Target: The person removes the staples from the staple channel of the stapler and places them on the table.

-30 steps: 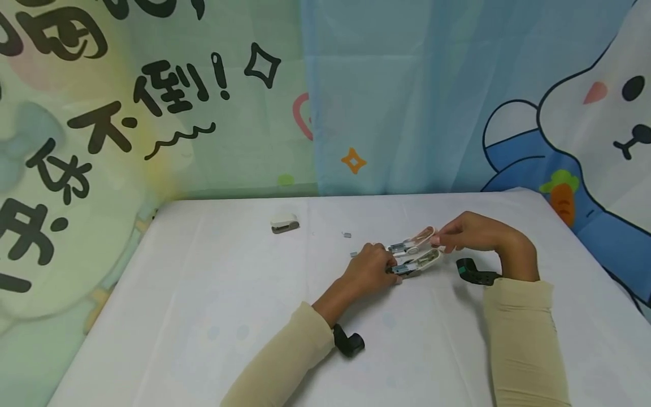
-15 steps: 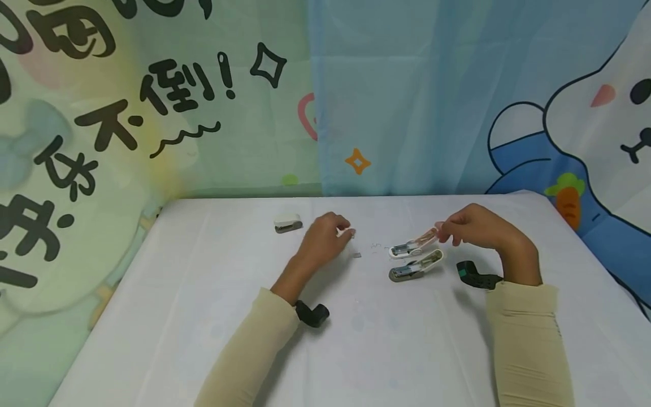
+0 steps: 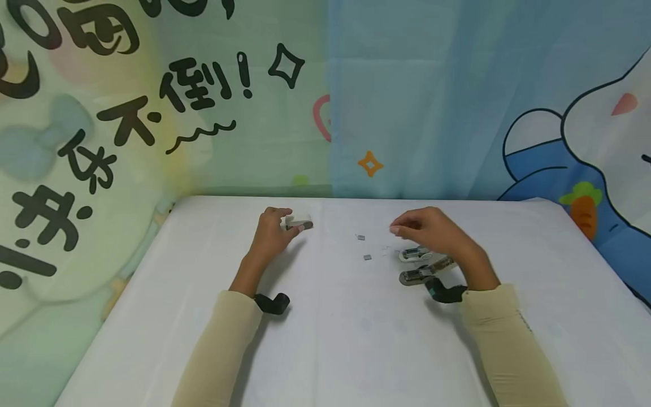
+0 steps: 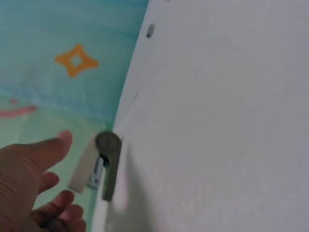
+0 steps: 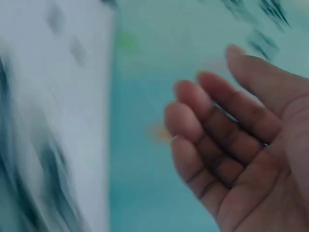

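My left hand (image 3: 268,236) is at the small white and grey stapler (image 3: 307,224) near the table's back edge, thumb and fingers spread to either side of it. In the left wrist view the fingers stand a little apart from that stapler (image 4: 110,166). My right hand (image 3: 433,230) hovers over two opened-up staplers, fingers loosely bent; its palm (image 5: 260,193) holds nothing in the right wrist view. One opened stapler (image 3: 411,255) has a white base, and the nearer one (image 3: 414,277) a grey base. The right hand and wrist partly cover both.
Two short strips of staples, one farther back (image 3: 361,237) and one nearer (image 3: 367,258), lie between the hands, with thin loose bits beside them. A printed curtain (image 3: 407,113) hangs behind the white table (image 3: 346,339). A black wrist camera (image 3: 445,291) sits close to the opened staplers.
My left hand left the opened staplers and moved left past the staple strips to the small stapler. The right hand let go of the opened white-based stapler and shifted left.
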`<action>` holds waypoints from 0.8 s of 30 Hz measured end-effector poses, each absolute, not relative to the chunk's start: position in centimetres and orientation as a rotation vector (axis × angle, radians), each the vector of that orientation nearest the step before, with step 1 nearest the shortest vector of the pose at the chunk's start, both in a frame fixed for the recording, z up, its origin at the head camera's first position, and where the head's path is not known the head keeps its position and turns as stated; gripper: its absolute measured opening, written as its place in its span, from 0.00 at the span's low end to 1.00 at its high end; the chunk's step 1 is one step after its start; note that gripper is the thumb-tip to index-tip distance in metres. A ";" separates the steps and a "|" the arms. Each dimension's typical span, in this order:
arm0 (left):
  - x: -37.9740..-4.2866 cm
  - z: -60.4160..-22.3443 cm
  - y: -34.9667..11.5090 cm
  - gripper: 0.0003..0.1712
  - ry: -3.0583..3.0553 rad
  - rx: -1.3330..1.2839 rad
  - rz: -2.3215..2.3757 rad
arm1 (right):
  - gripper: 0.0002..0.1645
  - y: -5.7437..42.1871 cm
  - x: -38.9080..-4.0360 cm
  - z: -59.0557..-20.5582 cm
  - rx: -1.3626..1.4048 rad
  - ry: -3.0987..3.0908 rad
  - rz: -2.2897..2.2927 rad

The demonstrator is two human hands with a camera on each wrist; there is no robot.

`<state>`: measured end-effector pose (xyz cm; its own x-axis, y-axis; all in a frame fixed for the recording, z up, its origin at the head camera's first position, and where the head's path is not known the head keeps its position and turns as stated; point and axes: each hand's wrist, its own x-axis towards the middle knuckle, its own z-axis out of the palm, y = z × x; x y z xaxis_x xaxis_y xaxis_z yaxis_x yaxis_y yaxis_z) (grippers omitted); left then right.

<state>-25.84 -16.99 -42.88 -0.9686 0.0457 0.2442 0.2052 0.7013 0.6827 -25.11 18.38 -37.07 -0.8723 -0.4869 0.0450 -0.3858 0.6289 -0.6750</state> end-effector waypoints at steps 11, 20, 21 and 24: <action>-27.4 -43.7 -18.5 0.40 -2.888 -0.026 -1.229 | 0.17 5.2 -28.5 -40.8 -1.025 2.492 -1.321; -28.0 -44.0 -18.9 0.46 -2.867 -0.027 -1.324 | 0.31 0.9 -30.8 -41.9 -0.990 2.552 -1.310; -28.1 -44.1 -18.9 0.46 -2.867 -0.043 -1.330 | 0.32 0.6 -30.9 -42.1 -0.976 2.552 -1.305; -28.2 -44.4 -18.8 0.43 -2.852 -0.087 -1.331 | 0.32 0.0 -31.2 -42.5 -0.954 2.547 -1.280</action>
<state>-28.25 -18.80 -44.36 -0.9984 0.0533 0.0168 0.0471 0.6409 0.7662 -31.17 -0.01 -42.54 -0.7905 -0.5927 0.1544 -0.4775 0.4385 -0.7614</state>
